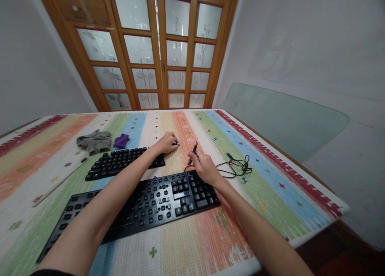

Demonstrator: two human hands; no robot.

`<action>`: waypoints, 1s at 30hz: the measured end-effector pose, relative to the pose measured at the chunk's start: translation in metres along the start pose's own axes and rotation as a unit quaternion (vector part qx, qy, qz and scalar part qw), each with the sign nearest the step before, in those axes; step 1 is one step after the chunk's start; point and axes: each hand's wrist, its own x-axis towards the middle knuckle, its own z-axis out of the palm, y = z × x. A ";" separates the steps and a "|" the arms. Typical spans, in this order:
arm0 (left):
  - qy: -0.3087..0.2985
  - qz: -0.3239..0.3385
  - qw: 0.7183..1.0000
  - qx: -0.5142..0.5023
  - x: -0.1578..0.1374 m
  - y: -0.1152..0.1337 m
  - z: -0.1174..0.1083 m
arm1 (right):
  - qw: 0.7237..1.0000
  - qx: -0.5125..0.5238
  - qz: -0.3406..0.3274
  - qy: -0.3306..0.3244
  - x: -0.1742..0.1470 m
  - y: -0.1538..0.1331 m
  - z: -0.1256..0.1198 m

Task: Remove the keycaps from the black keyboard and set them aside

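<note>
A black keyboard (141, 224) lies on the table, many of its keycaps off and the switch sockets bare, with several caps still on at its right end. Beyond it, loose black keycaps (116, 164) are laid out in rows. My left hand (166, 143) is past the right end of these rows, its fingertips closed on a small black keycap (176, 144). Above the keyboard's right end, my right hand (205, 166) grips a slim dark pen-like tool (194, 148) with its tip pointing up and away. The tool's exact kind is unclear.
A black cable (237, 166) is coiled right of my right hand. At the left are a grey cloth (94, 142), a purple cloth (121, 140) and a thin pale stick (61, 182) with a dark tip. A striped cloth (177, 248) covers the table.
</note>
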 end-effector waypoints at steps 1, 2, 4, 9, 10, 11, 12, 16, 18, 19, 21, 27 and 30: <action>-0.001 0.001 1.000 0.000 0.000 0.000 0.000 | 1.000 0.001 0.002 -0.001 0.000 0.000 0.000; -0.001 0.001 1.000 0.001 0.000 0.000 0.000 | 1.000 0.002 0.004 -0.004 0.000 -0.001 0.000; -0.004 0.003 1.000 0.002 0.000 0.000 0.000 | 1.000 0.003 0.008 -0.009 0.000 -0.001 0.000; -0.009 0.008 1.000 0.007 0.000 0.000 -0.001 | 1.000 0.007 0.010 -0.013 -0.001 -0.001 0.000; -0.010 0.008 1.000 0.008 0.000 0.000 -0.001 | 1.000 0.009 0.009 -0.013 -0.001 -0.001 0.000; -0.011 0.007 1.000 0.010 0.000 0.000 -0.001 | 1.000 0.010 0.008 -0.013 -0.001 -0.001 0.000; -0.011 0.007 1.000 0.011 0.000 -0.001 -0.001 | 1.000 0.010 0.007 -0.013 -0.001 -0.001 0.000; -0.009 0.005 1.000 0.014 0.000 -0.001 0.000 | 1.000 0.005 0.005 -0.014 -0.001 -0.001 0.000; -0.007 0.004 1.000 0.014 0.000 -0.001 0.000 | 1.000 0.002 0.004 -0.013 -0.001 -0.001 0.000; -0.007 0.003 1.000 0.014 -0.001 -0.001 0.000 | 1.000 0.001 0.004 -0.013 -0.001 -0.001 0.000; -0.009 0.001 1.000 0.015 0.000 -0.002 0.001 | 1.000 0.001 0.004 -0.015 -0.001 -0.001 0.001; -0.021 -0.006 1.000 0.018 0.000 -0.003 0.002 | 1.000 0.001 0.003 -0.018 -0.001 -0.001 0.000; -0.025 -0.017 0.999 0.018 -0.001 -0.003 0.000 | 1.000 0.001 0.002 -0.019 -0.001 -0.001 -0.001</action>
